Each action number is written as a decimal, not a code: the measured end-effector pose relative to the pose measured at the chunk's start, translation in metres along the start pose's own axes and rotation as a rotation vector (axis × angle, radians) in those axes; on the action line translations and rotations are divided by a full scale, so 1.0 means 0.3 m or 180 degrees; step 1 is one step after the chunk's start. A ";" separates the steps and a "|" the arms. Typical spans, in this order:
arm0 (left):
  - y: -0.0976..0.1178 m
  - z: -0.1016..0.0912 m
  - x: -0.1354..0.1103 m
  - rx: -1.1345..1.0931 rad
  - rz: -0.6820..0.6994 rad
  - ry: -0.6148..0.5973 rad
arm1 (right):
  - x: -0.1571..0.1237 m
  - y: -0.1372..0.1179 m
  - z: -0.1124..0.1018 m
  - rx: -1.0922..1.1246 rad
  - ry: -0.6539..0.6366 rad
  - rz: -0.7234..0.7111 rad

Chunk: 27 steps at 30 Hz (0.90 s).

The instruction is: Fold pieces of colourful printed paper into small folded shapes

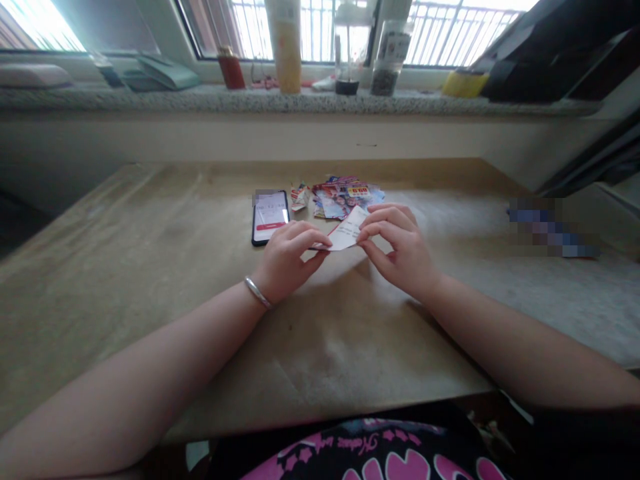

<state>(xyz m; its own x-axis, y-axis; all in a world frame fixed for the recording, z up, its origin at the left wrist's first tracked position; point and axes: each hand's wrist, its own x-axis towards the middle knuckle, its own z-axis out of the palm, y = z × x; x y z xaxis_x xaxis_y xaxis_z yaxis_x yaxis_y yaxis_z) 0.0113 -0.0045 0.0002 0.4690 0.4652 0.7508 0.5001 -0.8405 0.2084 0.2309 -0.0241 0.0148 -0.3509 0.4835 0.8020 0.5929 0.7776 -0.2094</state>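
A small white paper slip (349, 231) with printed text is pinched between both of my hands just above the wooden table (150, 267). My left hand (289, 257), with a silver bracelet on its wrist, grips the slip's left corner. My right hand (397, 247) holds its right edge with curled fingers. A smartphone (270, 217) with a lit screen lies just behind my left hand. Beyond the slip sits a pile of colourful printed papers (345, 195), with a small folded paper piece (299, 197) beside it.
A stone windowsill (280, 100) behind the table carries a tall yellow bottle (286, 47), a red container (231, 69), a jar (389, 63), and a green case (160, 73). A blurred-out object (550, 230) lies on the table's right side. Dark furniture stands at far right.
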 end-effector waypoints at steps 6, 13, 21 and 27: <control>-0.015 -0.008 0.000 -0.0163 -0.0273 0.0491 | -0.014 0.020 0.005 -0.0174 -0.0069 0.0141; -0.001 -0.013 -0.007 -0.0215 -0.0013 0.0457 | -0.032 0.033 0.027 -0.0026 -0.0541 0.0140; -0.037 -0.022 -0.013 0.0322 0.0526 -0.0216 | -0.052 0.062 0.071 0.0268 -0.0699 0.0533; -0.039 -0.023 0.005 0.0316 0.0660 -0.0498 | -0.033 0.054 0.048 0.0049 -0.0417 0.0676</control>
<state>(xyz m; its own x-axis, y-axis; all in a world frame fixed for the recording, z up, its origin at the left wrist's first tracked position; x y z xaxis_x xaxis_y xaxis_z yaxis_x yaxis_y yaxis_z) 0.0012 0.0041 0.0031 0.6716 0.3296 0.6635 0.4468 -0.8946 -0.0079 0.2336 -0.0106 -0.0045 -0.3113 0.6839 0.6598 0.6527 0.6585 -0.3747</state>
